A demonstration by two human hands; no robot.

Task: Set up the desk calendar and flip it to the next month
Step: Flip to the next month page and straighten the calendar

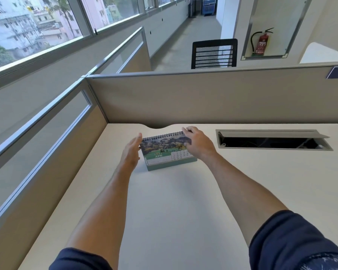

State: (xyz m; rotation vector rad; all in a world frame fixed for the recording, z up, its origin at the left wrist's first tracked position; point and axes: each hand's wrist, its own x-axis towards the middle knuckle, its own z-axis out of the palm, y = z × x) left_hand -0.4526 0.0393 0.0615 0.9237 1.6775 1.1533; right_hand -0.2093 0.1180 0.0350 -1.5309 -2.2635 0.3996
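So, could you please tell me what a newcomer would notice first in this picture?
Most likely the desk calendar standing mid-desk, open to June under a mountain photo, with the left hand open beside its left edge and the right hand on its top right corner at the spiral binding. Next, the open cable tray to the right, and the red fire extinguisher beyond the partition.

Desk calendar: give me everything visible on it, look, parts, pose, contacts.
The desk calendar stands upright as a tent on the white desk, near the back partition. Black spiral binding runs along its top edge; the base is green card. The facing page shows a mountain landscape photo above a green band reading JUNE, with date grids too small to read. The right hand grips its top right corner; the left hand is open at its left edge, contact unclear.
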